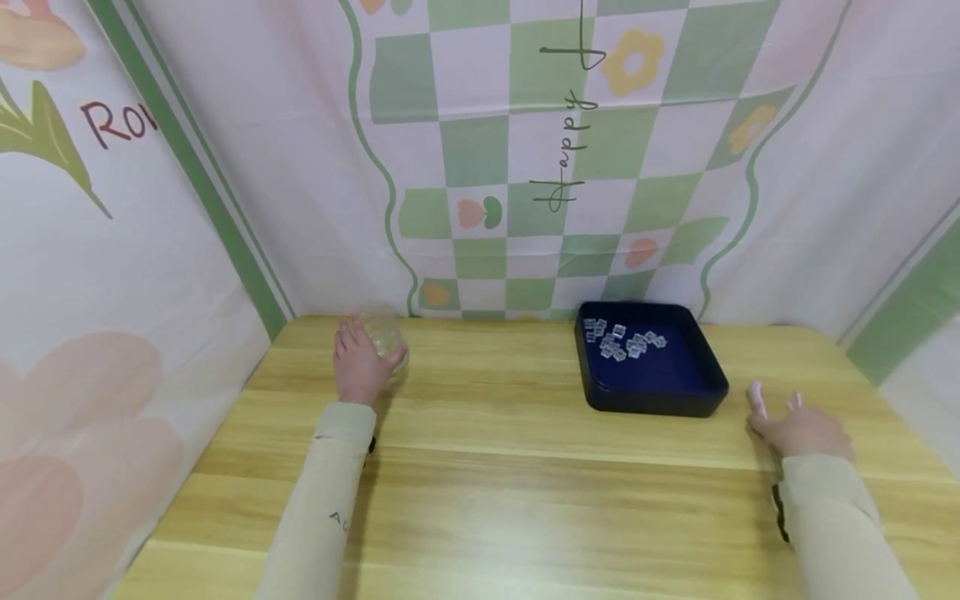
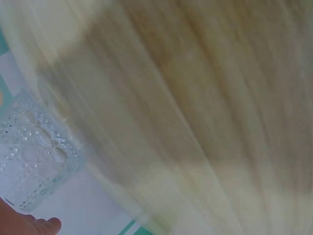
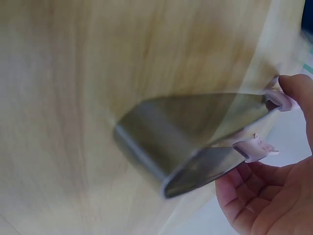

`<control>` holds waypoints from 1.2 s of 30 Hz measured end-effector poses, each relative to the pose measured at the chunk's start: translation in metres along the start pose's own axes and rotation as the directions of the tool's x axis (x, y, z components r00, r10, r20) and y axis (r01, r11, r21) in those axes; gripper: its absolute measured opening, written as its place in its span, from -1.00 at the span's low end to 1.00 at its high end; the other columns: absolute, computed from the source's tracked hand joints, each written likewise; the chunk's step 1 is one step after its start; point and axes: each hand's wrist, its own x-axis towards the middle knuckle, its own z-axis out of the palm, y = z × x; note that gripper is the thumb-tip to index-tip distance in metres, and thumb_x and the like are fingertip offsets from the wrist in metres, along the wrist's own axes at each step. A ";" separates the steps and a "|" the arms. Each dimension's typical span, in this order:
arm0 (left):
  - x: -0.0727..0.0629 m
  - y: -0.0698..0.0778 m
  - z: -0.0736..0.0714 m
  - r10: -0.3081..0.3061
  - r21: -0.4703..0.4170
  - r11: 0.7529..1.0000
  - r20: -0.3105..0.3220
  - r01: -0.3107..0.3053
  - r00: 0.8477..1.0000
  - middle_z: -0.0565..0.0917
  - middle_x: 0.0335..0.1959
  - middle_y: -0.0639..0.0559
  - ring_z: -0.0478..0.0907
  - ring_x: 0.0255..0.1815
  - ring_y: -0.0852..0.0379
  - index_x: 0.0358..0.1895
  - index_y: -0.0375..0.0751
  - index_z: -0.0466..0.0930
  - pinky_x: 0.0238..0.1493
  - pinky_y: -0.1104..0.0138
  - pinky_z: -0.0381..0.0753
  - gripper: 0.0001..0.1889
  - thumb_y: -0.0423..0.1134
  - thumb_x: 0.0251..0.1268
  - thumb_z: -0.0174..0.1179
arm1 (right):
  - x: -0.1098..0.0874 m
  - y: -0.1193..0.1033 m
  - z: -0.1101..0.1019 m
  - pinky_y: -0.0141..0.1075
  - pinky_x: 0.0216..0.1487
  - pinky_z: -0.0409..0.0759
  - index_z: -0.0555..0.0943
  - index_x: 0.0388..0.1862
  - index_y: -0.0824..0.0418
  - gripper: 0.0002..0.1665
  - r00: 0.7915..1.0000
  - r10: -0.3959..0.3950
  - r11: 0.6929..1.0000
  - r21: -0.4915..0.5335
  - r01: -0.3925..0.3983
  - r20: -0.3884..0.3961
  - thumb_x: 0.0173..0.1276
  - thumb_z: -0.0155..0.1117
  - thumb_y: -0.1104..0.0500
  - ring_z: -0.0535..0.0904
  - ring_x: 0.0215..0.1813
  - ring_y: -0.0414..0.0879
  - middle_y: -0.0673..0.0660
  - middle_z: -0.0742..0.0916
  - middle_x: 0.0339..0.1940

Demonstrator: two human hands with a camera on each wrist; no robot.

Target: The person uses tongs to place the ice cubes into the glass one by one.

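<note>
Left of the tray (image 1: 652,403), table (image 1: 480,392) spreads wide to a glass (image 2: 39,152) at the left hand (image 1: 362,365), its grip unclear; off the tray's right edge, the right hand (image 1: 808,433) holds tongs (image 3: 152,138).

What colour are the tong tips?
The tong tips are pale pink, best seen in the right wrist view.

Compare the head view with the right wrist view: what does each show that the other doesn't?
Only the head view shows the left hand at the clear glass, and the clear cubes in the dark blue tray.

Only the right wrist view shows the rounded metal bend of the tongs.

Both show the right hand with the tongs' pink tips, and the wooden table. A dark blue corner in the right wrist view is probably the tray.
</note>
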 end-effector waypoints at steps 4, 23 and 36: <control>0.001 -0.002 0.004 0.001 -0.001 1.000 -0.017 -0.001 1.000 -0.05 0.48 -0.52 -0.02 0.49 -0.40 0.48 -0.48 -0.27 0.49 -0.12 0.11 0.16 0.25 0.14 0.22 | -0.003 -0.001 0.000 -0.19 -0.58 0.56 0.43 -0.05 0.72 0.11 1.000 -0.023 1.000 0.010 0.023 -0.007 0.27 -0.14 -0.42 0.52 -0.48 0.13 0.75 0.50 -0.15; 0.002 -0.002 0.002 -0.004 -0.036 0.999 -0.083 0.001 0.997 0.07 0.40 -0.60 0.16 0.40 -0.45 0.46 -0.42 -0.05 0.41 -0.13 0.27 0.02 0.19 0.16 0.24 | -0.003 -0.001 0.000 -0.21 -0.57 0.53 0.37 0.10 0.68 0.09 1.000 -0.019 1.000 0.011 0.019 -0.024 0.34 -0.26 -0.41 0.53 -0.48 0.10 0.75 0.50 -0.09; 0.007 -0.008 0.003 0.018 -0.011 1.000 -0.053 -0.019 0.998 0.13 0.45 -0.45 0.20 0.43 -0.32 0.45 -0.50 -0.04 0.31 -0.11 0.40 -0.01 0.17 0.22 0.19 | 0.002 0.004 0.001 -0.23 -0.60 0.53 0.44 -0.02 0.68 0.01 0.998 -0.041 0.999 0.029 0.043 -0.043 0.36 -0.13 -0.36 0.54 -0.50 0.10 0.75 0.50 -0.09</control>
